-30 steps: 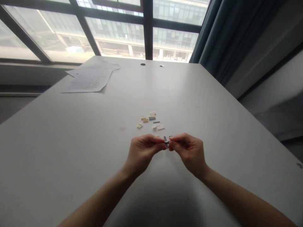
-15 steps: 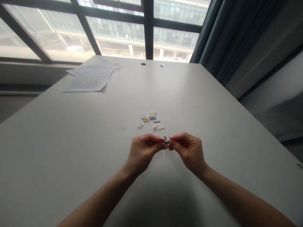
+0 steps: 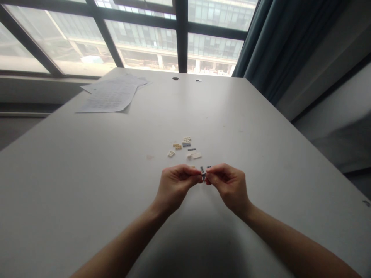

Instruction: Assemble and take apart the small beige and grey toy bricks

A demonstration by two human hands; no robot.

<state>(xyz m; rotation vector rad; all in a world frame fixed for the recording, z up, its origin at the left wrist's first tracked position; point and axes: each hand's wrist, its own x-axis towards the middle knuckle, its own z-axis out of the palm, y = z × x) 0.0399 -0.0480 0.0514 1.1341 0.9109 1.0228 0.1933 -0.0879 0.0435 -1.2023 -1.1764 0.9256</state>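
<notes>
Between the fingertips of both hands is a small grey toy building brick piece [image 3: 203, 175], mostly covered by the fingers. My left hand [image 3: 176, 183] pinches it from the left with thumb and forefinger. From the right, my right hand [image 3: 228, 183] pinches at the same piece, so the two hands nearly meet. Just beyond them on the table lie white bricks [image 3: 196, 156], a thin dark grey plate [image 3: 191, 149], a blue-grey brick [image 3: 186, 144], yellow bricks [image 3: 177, 146], a cream studded plate [image 3: 187, 139] and a cream openwork piece [image 3: 171, 153].
The white table [image 3: 116, 166] stretches to the window [image 3: 142, 42]. Printed papers [image 3: 113, 94] lie at its far left. Two round cable holes, the left one dark [image 3: 175, 78], sit near the far edge. A dark blue curtain [image 3: 266, 54] hangs on the right.
My right hand has shifted slightly left, closer to my left hand. A bit of dark piece now shows above the right fingertips. The loose bricks lie as before.
</notes>
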